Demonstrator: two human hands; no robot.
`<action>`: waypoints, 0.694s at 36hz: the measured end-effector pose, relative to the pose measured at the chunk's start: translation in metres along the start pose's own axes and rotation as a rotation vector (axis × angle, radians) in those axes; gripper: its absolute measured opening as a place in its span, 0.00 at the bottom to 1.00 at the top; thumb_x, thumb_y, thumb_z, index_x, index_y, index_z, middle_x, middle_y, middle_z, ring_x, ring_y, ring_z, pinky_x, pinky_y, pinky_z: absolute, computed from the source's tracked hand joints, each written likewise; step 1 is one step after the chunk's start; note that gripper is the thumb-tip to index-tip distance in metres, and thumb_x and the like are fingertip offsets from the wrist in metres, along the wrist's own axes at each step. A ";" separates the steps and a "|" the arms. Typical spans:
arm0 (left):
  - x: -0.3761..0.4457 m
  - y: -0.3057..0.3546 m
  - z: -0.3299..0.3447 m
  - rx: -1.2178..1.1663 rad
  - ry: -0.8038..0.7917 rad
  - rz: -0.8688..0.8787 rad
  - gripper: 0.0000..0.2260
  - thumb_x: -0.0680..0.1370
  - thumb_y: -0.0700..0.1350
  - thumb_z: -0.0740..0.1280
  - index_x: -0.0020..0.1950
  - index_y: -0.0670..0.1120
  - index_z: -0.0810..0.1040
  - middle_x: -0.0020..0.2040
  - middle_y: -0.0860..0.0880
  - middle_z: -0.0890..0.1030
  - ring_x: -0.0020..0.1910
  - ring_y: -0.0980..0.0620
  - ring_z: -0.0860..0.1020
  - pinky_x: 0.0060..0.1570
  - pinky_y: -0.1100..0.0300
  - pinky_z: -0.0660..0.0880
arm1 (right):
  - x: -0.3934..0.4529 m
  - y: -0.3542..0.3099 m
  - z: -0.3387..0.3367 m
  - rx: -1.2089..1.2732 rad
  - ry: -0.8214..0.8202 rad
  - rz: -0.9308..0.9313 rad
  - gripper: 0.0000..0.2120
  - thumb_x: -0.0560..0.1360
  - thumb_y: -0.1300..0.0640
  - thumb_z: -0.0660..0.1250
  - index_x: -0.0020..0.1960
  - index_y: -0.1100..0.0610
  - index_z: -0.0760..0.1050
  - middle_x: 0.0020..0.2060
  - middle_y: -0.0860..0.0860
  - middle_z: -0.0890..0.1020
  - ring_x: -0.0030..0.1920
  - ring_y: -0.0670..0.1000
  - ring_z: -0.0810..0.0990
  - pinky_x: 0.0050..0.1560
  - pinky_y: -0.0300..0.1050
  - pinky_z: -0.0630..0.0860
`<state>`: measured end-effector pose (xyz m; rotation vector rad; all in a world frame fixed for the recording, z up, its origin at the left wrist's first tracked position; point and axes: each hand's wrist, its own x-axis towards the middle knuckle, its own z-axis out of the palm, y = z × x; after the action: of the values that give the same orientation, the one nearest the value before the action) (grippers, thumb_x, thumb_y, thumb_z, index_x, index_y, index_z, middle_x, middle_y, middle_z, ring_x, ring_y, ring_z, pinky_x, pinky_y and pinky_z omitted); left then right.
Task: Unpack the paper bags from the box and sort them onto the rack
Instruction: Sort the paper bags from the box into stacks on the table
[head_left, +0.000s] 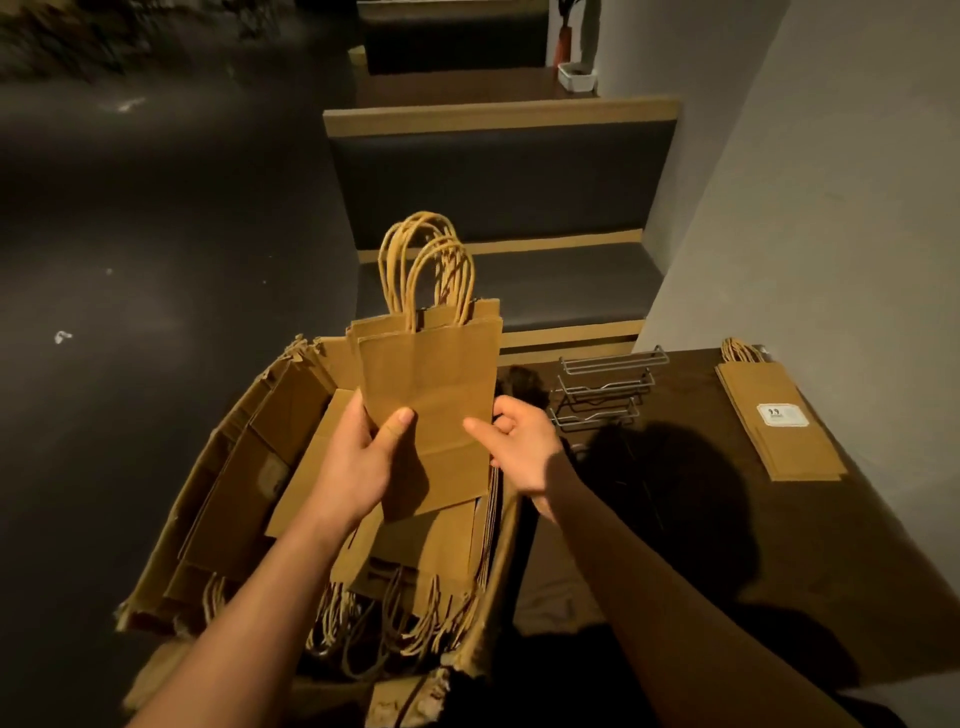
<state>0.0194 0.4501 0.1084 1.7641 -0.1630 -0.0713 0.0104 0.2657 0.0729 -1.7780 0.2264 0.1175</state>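
Head view: both hands, left hand (358, 462) and right hand (519, 447), pinch the upright bag stack (428, 384) at frame centre, rack (605, 387) just right, nearer the right hand.

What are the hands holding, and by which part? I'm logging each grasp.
Both hold a small stack of flat paper bags above the box: the left hand takes the lower left edge, the right hand the lower right edge, handles up.

label print (783, 415) too small to read, box (483, 613) near end cut off
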 end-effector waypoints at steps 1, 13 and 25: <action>0.000 0.004 0.001 -0.022 -0.011 0.011 0.14 0.80 0.44 0.64 0.61 0.61 0.70 0.59 0.60 0.79 0.61 0.59 0.76 0.63 0.55 0.71 | -0.002 -0.003 -0.004 -0.038 0.012 -0.043 0.05 0.76 0.50 0.68 0.49 0.50 0.77 0.45 0.47 0.77 0.44 0.44 0.76 0.44 0.39 0.74; 0.012 0.051 0.046 -0.012 -0.267 0.262 0.13 0.80 0.41 0.64 0.62 0.54 0.72 0.56 0.59 0.80 0.56 0.63 0.77 0.50 0.74 0.72 | -0.035 -0.013 -0.046 0.247 0.190 -0.155 0.14 0.75 0.61 0.70 0.60 0.56 0.74 0.52 0.51 0.84 0.53 0.48 0.83 0.55 0.47 0.80; 0.010 0.084 0.148 -0.093 -0.227 0.255 0.16 0.81 0.42 0.64 0.68 0.51 0.70 0.61 0.55 0.79 0.61 0.58 0.77 0.60 0.60 0.74 | -0.048 -0.017 -0.144 0.321 0.309 -0.309 0.16 0.75 0.69 0.65 0.54 0.48 0.75 0.45 0.43 0.85 0.49 0.44 0.83 0.45 0.37 0.78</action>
<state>0.0029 0.2890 0.1620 1.6271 -0.5399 -0.0924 -0.0387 0.1326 0.1299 -1.4833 0.1773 -0.3980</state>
